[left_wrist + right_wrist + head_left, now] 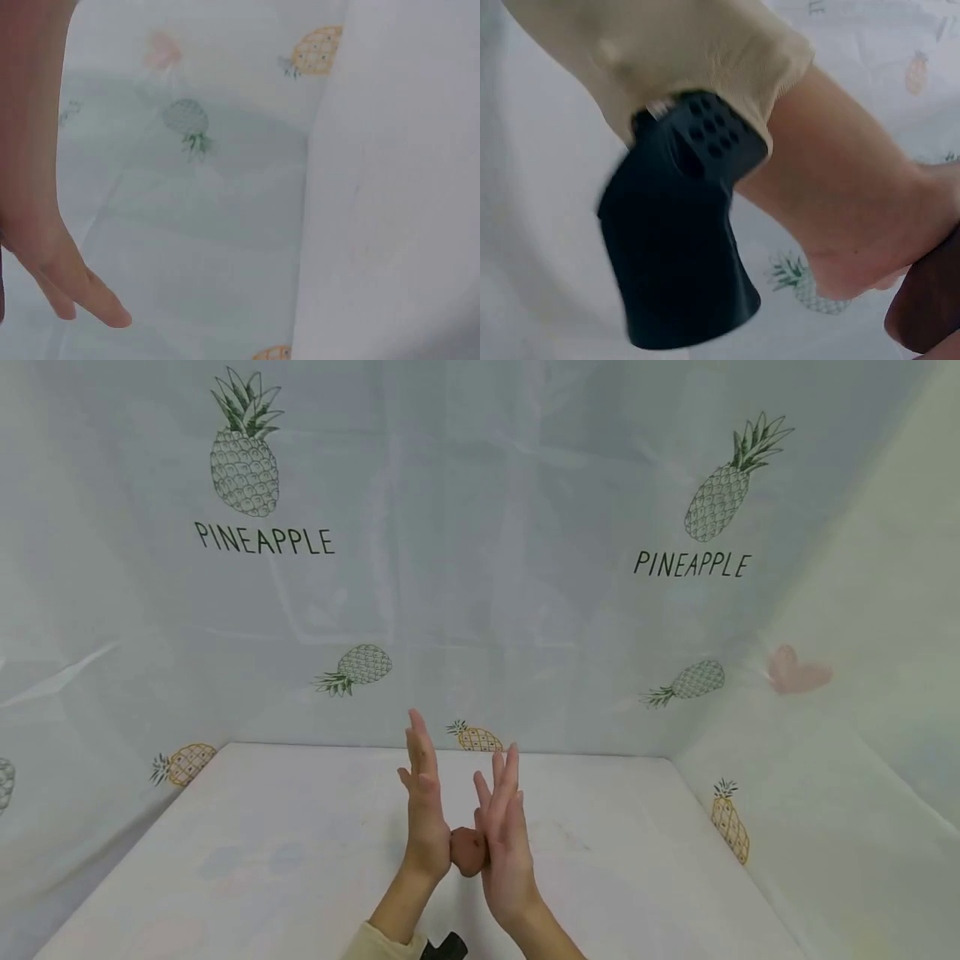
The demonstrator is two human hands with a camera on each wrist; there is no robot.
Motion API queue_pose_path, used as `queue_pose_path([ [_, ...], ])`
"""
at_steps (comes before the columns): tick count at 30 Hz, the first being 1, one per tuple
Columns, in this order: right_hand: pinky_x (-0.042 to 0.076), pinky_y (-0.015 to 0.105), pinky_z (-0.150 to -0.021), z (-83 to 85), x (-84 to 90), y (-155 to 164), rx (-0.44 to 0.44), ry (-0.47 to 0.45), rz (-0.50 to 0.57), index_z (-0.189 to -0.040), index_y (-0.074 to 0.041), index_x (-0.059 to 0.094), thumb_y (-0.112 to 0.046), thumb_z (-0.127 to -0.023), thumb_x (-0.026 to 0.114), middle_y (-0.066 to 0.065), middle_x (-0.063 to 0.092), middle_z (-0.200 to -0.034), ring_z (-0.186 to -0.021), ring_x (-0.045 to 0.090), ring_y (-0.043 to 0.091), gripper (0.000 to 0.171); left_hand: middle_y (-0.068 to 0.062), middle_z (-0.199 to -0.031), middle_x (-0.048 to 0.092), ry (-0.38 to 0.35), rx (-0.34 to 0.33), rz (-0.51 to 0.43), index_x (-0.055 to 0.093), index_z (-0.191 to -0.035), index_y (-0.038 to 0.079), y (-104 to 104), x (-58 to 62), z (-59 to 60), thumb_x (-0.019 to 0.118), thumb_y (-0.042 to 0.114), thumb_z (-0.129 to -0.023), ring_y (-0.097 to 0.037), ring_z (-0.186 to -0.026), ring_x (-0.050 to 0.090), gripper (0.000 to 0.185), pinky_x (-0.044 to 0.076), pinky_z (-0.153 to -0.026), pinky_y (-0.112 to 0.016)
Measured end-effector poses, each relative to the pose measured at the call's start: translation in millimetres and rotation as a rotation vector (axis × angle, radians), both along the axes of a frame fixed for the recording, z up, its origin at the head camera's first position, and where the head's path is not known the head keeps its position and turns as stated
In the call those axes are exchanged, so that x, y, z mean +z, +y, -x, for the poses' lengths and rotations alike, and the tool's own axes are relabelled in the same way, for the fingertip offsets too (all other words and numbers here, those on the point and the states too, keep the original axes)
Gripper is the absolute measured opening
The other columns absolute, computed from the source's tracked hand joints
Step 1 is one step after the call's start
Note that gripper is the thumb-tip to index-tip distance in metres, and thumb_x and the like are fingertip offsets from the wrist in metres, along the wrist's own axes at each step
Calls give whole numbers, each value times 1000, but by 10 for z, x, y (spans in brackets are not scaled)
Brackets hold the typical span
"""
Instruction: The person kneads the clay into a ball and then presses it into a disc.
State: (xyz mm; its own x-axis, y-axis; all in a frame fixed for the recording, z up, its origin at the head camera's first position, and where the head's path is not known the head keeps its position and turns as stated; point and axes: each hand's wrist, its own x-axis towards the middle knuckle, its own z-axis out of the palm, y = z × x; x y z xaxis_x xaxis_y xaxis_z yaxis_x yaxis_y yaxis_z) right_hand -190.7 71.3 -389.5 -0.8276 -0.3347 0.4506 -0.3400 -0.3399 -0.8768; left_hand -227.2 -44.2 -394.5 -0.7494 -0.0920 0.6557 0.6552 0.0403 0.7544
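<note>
A reddish-brown lump [468,852], rounded like modelling clay, sits between the lower palms of both hands above the white table. My left hand [426,818] presses it from the left, fingers straight and pointing up and away. Against its right side lies the palm of my right hand [507,852], its fingers extended and slightly spread. In the right wrist view the brown lump [922,307] looks dark and is partly cut off beside the heel of the left hand [855,262]. Bare fingers [97,300] reach down the left side of the left wrist view, where the lump is out of sight.
The white table [300,827] shows faint stains. Behind and beside it hangs a pale curtain [480,568] printed with pineapples. A black wrist mount [675,255] sits at the beige sleeve [690,52] of the left arm.
</note>
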Motion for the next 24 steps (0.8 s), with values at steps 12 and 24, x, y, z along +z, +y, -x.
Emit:
queue_pose_path([
  [12,-14,73,-123,222,-36,206,-166,112,-11,-166,-43,-19,-48,-112,-3,-8,-18,-176,-165,-6,33,57,24,-175,-15,-212,-354,-123,-8,-166,52,292,-111,-238,1,64,-107,-17,-160,-13,61,46,-74,-16],
  [24,25,51,-125,271,-99,234,-129,125,-100,-166,-47,-17,-46,-112,-2,-11,-19,-176,-161,18,17,56,26,-174,-15,-214,-406,-235,-4,-168,48,367,18,-337,1,53,-111,3,-134,48,58,42,-97,-19],
])
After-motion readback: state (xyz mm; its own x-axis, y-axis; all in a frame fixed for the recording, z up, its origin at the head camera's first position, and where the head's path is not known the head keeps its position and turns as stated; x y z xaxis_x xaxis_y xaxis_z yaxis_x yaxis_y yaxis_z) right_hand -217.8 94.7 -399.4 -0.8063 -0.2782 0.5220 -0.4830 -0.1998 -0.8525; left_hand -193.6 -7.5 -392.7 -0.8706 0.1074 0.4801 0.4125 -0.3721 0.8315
